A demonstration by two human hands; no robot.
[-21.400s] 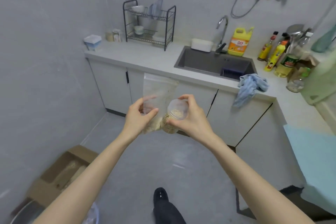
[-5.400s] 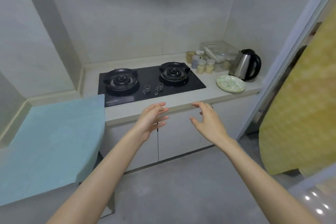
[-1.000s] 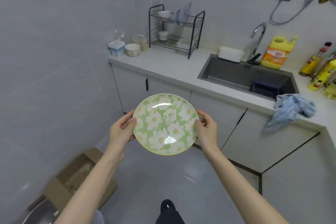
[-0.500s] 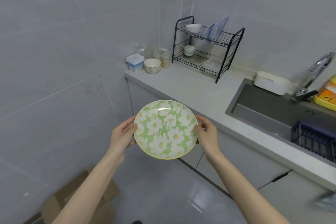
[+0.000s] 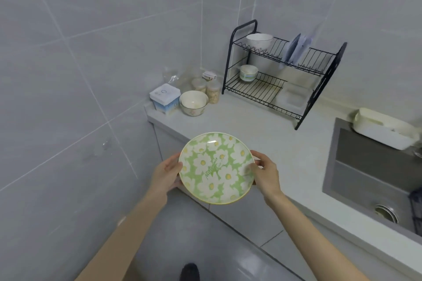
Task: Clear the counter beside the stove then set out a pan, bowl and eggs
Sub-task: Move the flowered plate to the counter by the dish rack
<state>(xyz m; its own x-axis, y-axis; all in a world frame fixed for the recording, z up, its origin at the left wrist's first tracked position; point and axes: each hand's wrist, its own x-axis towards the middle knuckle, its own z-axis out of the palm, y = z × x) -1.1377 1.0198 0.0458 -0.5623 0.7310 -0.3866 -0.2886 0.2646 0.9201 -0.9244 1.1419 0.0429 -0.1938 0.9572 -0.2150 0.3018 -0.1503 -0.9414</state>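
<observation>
A green plate with white daisies (image 5: 215, 167) is carried level in front of me, over the front edge of the grey counter (image 5: 262, 134). My left hand (image 5: 165, 174) grips its left rim. My right hand (image 5: 265, 172) grips its right rim, thumb on top. A cream bowl (image 5: 193, 102) stands at the counter's far left corner. Another white bowl (image 5: 259, 41) sits on the top shelf of the black dish rack (image 5: 283, 70), and a small cup (image 5: 248, 72) sits on its lower shelf.
A white and blue box (image 5: 164, 97) and jars (image 5: 213, 91) stand by the cream bowl. The sink (image 5: 374, 173) lies to the right, with a white container (image 5: 386, 131) at its back edge. A tiled wall closes the left side.
I have stepped closer to the counter with the plate held in both hands. The dish rack and corner bowl now appear larger and nearer; the plate hangs over the counter edge.
</observation>
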